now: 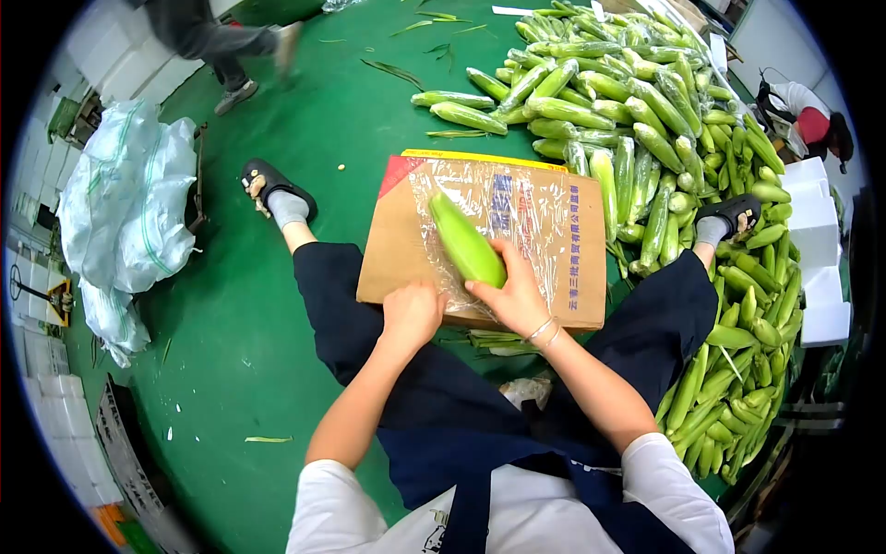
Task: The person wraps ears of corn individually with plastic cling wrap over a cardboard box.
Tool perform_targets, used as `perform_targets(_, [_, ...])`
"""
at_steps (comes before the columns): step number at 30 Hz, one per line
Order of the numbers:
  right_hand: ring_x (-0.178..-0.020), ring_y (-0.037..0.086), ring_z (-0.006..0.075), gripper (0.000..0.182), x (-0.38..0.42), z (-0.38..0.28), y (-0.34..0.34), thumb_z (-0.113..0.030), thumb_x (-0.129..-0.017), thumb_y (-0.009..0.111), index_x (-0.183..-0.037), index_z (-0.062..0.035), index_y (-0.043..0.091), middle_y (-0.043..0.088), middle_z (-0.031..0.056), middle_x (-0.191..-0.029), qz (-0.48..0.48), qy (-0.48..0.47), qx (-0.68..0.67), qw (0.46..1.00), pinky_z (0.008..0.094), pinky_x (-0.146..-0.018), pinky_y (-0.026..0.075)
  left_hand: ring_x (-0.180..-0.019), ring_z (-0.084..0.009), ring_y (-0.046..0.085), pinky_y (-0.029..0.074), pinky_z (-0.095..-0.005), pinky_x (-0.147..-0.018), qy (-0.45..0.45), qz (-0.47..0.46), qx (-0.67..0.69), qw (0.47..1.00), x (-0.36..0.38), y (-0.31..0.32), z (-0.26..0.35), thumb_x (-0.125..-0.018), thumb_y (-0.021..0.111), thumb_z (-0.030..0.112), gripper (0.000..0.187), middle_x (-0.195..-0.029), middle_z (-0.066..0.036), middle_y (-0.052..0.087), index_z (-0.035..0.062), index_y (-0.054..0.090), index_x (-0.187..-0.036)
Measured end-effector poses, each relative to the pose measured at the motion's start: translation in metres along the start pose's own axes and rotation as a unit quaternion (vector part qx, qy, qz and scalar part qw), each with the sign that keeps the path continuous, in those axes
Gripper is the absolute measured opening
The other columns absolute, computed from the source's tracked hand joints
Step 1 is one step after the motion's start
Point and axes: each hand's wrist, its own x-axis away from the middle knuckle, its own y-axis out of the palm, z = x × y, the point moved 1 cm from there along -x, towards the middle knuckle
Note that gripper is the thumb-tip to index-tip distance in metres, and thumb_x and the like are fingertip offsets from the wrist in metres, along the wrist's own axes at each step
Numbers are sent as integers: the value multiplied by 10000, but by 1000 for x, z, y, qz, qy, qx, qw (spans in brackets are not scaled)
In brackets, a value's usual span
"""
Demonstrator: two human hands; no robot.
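Observation:
An ear of corn in its green husk (pixel 466 242) is held at its thick end by my right hand (pixel 515 294), tilted over a cardboard box (pixel 392 249) between my legs. A sheet of clear plastic film (pixel 532 217) is spread on the box top, underneath the corn. My left hand (pixel 412 317) is closed in a fist at the box's near edge, its fingertips at the film's lower left corner. What lies inside that fist is mostly hidden, but the film runs up to it.
A big pile of corn (pixel 646 111), partly wrapped in plastic, spreads to my right and ahead. White foam boxes (pixel 821 249) stand beyond it. At left are stuffed translucent bags (pixel 129 194). A person's legs (pixel 226 51) pass at upper left; another person (pixel 808 115) bends at far right.

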Motion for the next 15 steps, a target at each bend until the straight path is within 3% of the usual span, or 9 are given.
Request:
perform_targets(3, [-1086, 543, 356, 579, 9, 13, -3, -173, -778, 747, -1256, 11, 477, 558, 202, -1162, -27, -22, 41, 999, 396, -951, 424, -668, -348, 610, 505, -435, -638, 54, -31, 12, 998, 2, 9, -18, -864, 641, 243, 288, -693, -138, 574, -20, 570, -770])
perform_targets(4, [-1057, 532, 365, 586, 14, 12, -7, -187, -786, 734, -1276, 5, 474, 555, 189, -1137, -30, -39, 63, 997, 409, -934, 424, -608, -307, 587, 490, -403, -580, -42, -35, 162, 985, 9, 2, -29, -880, 596, 202, 269, -643, -112, 541, -4, 541, -715])
perform_targets(5, [-1057, 532, 365, 586, 17, 11, -13, -187, -786, 734, -1276, 5, 474, 555, 189, -1137, -36, -34, 59, 997, 409, -934, 424, -548, -266, 565, 476, -371, -523, -138, -36, 304, 942, 18, -6, -37, -895, 551, 161, 281, -594, -85, 508, 12, 513, -659])
perform_targets(7, [-1049, 515, 361, 598, 20, 5, -23, -185, -780, 726, -1294, -14, 474, 547, 172, -1131, -115, -77, 163, 977, 413, -928, 421, -525, -194, 503, 413, -308, -455, -300, -34, 640, 707, 50, -16, -44, -905, 496, 101, 261, -595, -59, 468, 38, 473, -652])
perform_targets(9, [-1022, 510, 324, 634, 19, 0, -27, -192, -769, 718, -1334, -54, 465, 536, 137, -1126, -158, -82, 203, 963, 416, -877, 429, -528, -195, 503, 422, -304, -471, -247, 161, 729, 618, 60, -35, -21, -924, 449, 59, 292, -611, -82, 505, 42, 446, -632])
perform_targets(10, [-1014, 511, 321, 639, 16, 0, -28, -190, -764, 720, -1339, -70, 469, 536, 127, -1124, -184, -100, 189, 959, 411, -885, 426, -568, -203, 522, 440, -314, -503, -198, 215, 742, 604, 54, -46, -15, -928, 446, 54, 308, -630, -104, 510, 44, 412, -623])
perform_targets(11, [-1006, 512, 319, 644, 13, 0, -29, -188, -760, 722, -1345, -85, 473, 536, 117, -1121, -212, -121, 177, 953, 405, -894, 422, -591, -209, 543, 459, -320, -554, -156, 241, 767, 573, 45, -45, -11, -922, 461, 42, 253, -672, -94, 553, 10, 509, -676])
perform_targets(13, [-1013, 509, 322, 658, 4, 0, -31, -196, -749, 732, -1347, -97, 476, 531, 115, -1131, -236, -135, 176, 946, 409, -907, 411, -680, -208, 592, 467, -306, -631, -161, 235, 514, 809, 12, -43, 26, -913, 515, 56, 158, -721, -90, 594, -32, 624, -840])
perform_targets(15, [-1021, 505, 331, 667, -4, -9, -37, -208, -738, 742, -1344, -103, 485, 526, 119, -1134, -231, -188, 268, 916, 415, -914, 400, -785, -245, 615, 482, -344, -725, -1, 119, 405, 907, -13, 8, 15, -893, 592, 111, 191, -821, -101, 632, -6, 643, -1035])
